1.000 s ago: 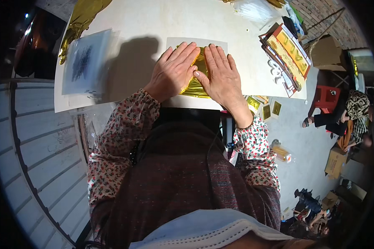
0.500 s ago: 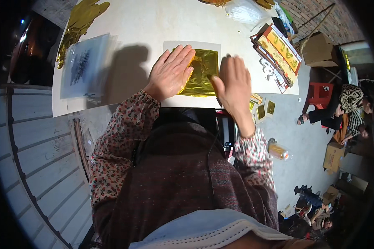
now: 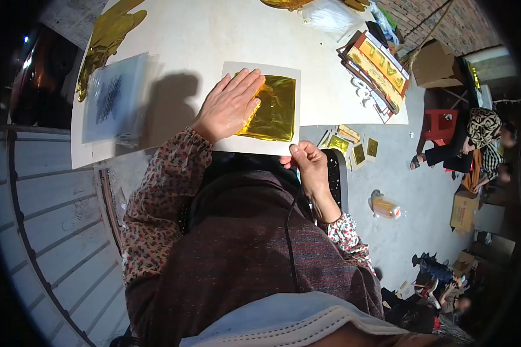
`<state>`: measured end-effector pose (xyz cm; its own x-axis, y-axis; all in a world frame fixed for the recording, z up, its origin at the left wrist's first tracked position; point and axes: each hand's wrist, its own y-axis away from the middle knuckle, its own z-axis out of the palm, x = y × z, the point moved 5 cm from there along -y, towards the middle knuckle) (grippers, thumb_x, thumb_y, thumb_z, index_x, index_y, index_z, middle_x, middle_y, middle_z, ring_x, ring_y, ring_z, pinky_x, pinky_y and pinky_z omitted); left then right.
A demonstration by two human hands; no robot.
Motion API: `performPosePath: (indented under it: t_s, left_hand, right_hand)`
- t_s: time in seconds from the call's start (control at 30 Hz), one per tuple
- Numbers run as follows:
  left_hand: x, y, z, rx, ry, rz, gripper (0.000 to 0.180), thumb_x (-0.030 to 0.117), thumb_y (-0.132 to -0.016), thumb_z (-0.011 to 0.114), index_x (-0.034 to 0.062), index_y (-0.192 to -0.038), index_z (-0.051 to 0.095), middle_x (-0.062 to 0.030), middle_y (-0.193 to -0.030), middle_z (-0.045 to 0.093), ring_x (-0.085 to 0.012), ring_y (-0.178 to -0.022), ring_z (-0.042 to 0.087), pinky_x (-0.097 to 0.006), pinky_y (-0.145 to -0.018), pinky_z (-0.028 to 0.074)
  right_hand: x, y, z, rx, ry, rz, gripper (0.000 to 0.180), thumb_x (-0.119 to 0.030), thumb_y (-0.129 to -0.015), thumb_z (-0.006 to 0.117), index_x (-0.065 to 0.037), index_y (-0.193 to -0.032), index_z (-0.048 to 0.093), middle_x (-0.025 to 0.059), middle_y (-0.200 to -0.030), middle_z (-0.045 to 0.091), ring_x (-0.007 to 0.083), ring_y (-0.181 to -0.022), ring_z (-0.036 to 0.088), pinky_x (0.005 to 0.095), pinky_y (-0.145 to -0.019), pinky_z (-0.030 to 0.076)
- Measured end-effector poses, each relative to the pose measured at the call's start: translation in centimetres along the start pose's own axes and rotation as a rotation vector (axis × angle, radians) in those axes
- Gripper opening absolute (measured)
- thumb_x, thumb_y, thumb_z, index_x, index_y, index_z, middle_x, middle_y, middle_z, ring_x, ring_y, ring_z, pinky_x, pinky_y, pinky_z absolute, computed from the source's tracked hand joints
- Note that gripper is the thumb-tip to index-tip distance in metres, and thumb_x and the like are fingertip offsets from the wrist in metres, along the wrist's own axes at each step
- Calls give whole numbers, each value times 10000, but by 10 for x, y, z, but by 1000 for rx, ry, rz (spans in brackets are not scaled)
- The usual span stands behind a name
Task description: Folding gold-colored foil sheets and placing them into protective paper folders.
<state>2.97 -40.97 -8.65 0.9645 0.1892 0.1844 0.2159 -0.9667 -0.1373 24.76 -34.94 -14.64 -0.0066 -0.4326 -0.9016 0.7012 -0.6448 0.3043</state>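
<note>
A shiny gold foil square (image 3: pixel 278 109) lies on a slightly larger whitish paper sheet (image 3: pixel 262 66) at the table's front edge. My left hand (image 3: pixel 230 104) rests flat over the foil's left part, fingers stretched out and pointing away from me. With thumb and bent fingers, my right hand (image 3: pixel 308 165) pinches the paper sheet's near right corner, just past the table edge. Part of the foil's left side is hidden under my left hand.
Clear plastic sleeves (image 3: pixel 113 98) lie on the left of the white table (image 3: pixel 185 40), beside loose gold foil (image 3: pixel 107 40). Printed cards (image 3: pixel 376 72) are stacked at right. Foil-covered squares (image 3: pixel 358 153) and a plastic bottle (image 3: pixel 384 206) lie on the floor. People sit farther right.
My right hand has come from above the table, right of the foil, down to the sheet's near right corner and closed on it. My left hand stays flat on the foil.
</note>
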Motion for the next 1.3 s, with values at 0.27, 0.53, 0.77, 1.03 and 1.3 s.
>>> performPosePath:
  t_s: [0.27,0.53,0.77,1.03,1.3]
  left_hand:
    - [2,11,-9,40,28,114,504,283,-1037,413,88,-1499,370,-66,-1567,354,-244,-1459,293,-445,-1199,221]
    - [1,13,-7,50,13,108,501,279,-1030,436,84,-1490,393,-71,-1556,376,-248,-1452,313,-444,-1188,244]
    - [0,14,-8,143,19,141,484,262,-1013,491,84,-1461,451,-73,-1528,426,-247,-1434,359,-442,-1173,278]
    - [-1,13,-8,62,32,96,508,304,-1032,439,100,-1494,397,-66,-1551,390,-241,-1453,319,-439,-1194,235]
    - [-2,12,-7,23,21,87,522,324,-1036,405,97,-1505,372,-63,-1568,357,-235,-1462,292,-434,-1203,217]
  right_hand:
    - [4,-7,0,-150,-169,197,328,-316,-1032,527,-8,-1052,640,83,-1001,713,163,-858,693,335,-757,592]
    - [-18,8,-3,269,241,-325,118,-83,-973,629,6,-1037,672,-24,-861,641,25,-698,527,182,-619,415]
    - [-21,6,13,87,319,-57,179,-161,-978,645,7,-958,703,-1,-766,672,36,-602,518,191,-545,412]
    - [-27,-1,24,67,217,149,191,-210,-959,673,-23,-926,663,54,-755,714,56,-469,549,174,-420,392]
    - [-25,-5,22,125,180,111,217,-177,-901,746,-15,-875,603,90,-720,708,75,-448,578,180,-377,377]
